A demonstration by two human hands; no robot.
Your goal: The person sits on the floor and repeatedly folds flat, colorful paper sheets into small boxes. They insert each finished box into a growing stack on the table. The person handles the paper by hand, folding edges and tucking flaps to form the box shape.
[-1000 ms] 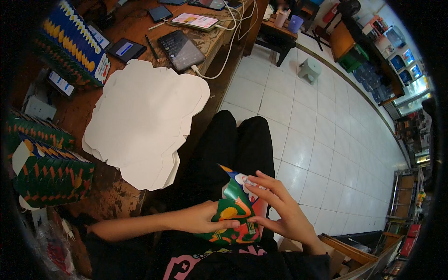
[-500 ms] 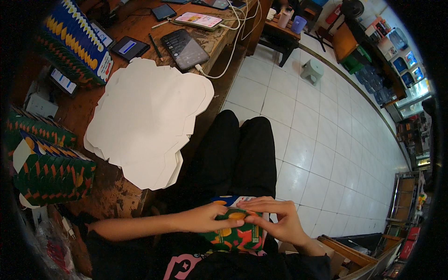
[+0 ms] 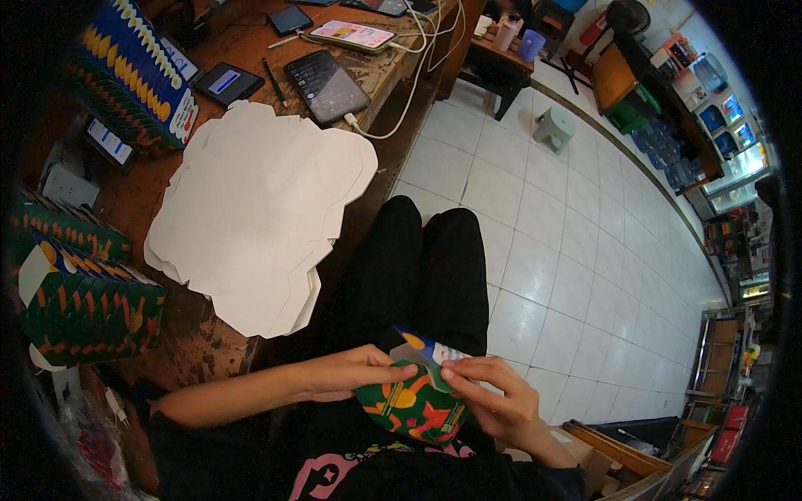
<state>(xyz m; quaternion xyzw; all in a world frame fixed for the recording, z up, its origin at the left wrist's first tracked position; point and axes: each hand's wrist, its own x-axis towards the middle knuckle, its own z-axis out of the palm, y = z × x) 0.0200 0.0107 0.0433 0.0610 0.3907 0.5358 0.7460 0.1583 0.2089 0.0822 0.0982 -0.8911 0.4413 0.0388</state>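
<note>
Over my lap I hold a patterned paperboard food box (image 3: 409, 405), green with orange and red shapes outside and a blue flap at its top. My left hand (image 3: 368, 373) grips its left upper edge, thumb laid across the front. The fingers of my right hand (image 3: 497, 392) pinch the right upper edge beside the white and blue flap. The box's mouth stands slightly apart between both hands. On the wooden table to my left lies a pile of flat white die-cut card blanks (image 3: 259, 209), plain side up.
Nested finished boxes stand in a near stack (image 3: 92, 317) and a tall far stack (image 3: 142, 75) on the table (image 3: 196, 351). Several phones, one a black phone (image 3: 327, 86) on a white cable (image 3: 409, 100), lie beyond the blanks. A grey stool (image 3: 555, 127) stands on the tiled floor.
The box has tilted and its upper edge has come apart, with the blue and white flap now raised. My right hand has moved from across the top to the right edge.
</note>
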